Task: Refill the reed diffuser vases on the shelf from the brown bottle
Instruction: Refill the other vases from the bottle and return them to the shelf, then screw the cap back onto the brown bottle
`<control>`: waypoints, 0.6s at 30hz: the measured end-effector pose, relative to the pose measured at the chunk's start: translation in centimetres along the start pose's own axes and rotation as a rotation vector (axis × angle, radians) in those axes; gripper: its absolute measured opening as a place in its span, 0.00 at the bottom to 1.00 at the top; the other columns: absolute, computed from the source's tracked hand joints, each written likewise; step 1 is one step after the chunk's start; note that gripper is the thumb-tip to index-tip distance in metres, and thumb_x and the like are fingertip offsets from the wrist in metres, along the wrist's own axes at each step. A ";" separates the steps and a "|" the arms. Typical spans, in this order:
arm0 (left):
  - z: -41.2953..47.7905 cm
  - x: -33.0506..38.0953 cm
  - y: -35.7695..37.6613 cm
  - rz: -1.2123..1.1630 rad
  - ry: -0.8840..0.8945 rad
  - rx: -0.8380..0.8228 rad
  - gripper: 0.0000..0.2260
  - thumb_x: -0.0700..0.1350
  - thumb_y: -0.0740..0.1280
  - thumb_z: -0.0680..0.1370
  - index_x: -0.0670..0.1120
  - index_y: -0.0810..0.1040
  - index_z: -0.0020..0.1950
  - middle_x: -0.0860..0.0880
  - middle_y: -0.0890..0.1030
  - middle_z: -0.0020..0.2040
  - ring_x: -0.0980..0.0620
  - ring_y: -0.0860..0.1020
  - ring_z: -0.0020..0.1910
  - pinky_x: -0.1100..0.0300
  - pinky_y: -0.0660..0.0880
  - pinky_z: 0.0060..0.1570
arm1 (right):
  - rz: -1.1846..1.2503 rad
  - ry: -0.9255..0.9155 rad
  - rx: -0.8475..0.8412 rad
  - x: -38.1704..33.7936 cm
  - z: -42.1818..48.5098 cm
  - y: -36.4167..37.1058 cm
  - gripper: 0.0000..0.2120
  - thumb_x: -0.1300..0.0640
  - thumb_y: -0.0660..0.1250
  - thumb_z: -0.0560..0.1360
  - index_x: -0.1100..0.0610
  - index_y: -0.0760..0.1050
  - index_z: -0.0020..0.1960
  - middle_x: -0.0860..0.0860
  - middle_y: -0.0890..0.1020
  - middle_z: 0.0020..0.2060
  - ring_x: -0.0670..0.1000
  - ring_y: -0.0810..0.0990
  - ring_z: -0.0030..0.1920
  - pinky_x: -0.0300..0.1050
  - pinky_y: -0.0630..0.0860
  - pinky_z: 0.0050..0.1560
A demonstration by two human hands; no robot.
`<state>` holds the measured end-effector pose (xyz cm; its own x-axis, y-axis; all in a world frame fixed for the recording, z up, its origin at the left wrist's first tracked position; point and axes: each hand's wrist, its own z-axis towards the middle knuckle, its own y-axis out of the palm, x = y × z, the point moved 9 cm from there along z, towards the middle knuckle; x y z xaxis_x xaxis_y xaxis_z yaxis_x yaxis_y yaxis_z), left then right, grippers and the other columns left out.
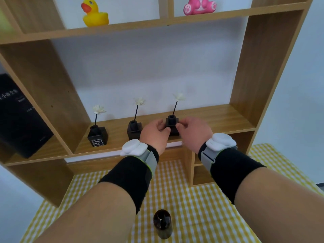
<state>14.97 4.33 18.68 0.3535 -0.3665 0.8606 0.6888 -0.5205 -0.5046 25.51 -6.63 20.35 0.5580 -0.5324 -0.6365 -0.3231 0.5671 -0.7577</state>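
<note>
The curled fingers of the left hand and of the right hand pinch the right vase from both sides, so it stands between them, upright on the shelf, its reed pointing straight up. The brown bottle stands upright on the cloth, well apart from the vase and nearer to the person, between the two forearms and, it seems, equally far from each hand. The middle vase is just beside the left hand.
</note>
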 end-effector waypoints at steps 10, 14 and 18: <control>-6.8 -4.0 -2.7 -0.172 0.023 0.070 0.12 0.49 0.68 0.80 0.57 0.76 0.63 0.56 0.84 0.48 0.59 0.84 0.44 0.55 0.82 0.51 | 0.086 -0.033 0.088 1.6 -5.7 -0.2 0.11 0.46 0.61 0.81 0.49 0.79 0.56 0.44 0.82 0.43 0.46 0.80 0.41 0.48 0.81 0.44; -10.6 -9.5 -2.5 -0.148 -0.049 0.044 0.07 0.51 0.69 0.79 0.58 0.78 0.56 0.53 0.84 0.45 0.55 0.83 0.46 0.51 0.81 0.52 | 0.057 -0.030 -0.050 2.9 -9.3 3.2 0.08 0.48 0.62 0.81 0.48 0.77 0.54 0.42 0.80 0.40 0.44 0.79 0.40 0.45 0.80 0.43; -12.6 -13.0 -1.0 -0.108 -0.103 -0.030 0.14 0.51 0.72 0.77 0.55 0.76 0.62 0.57 0.82 0.49 0.63 0.79 0.49 0.67 0.76 0.50 | -0.028 0.003 -0.218 4.8 -11.4 7.1 0.10 0.51 0.61 0.79 0.49 0.77 0.58 0.47 0.83 0.43 0.50 0.81 0.42 0.47 0.81 0.44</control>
<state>1.70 -0.10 7.10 0.3428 -0.2272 0.9115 0.7074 -0.5760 -0.4096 17.14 -12.29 10.27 0.5670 -0.5485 -0.6146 -0.4651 0.4027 -0.7884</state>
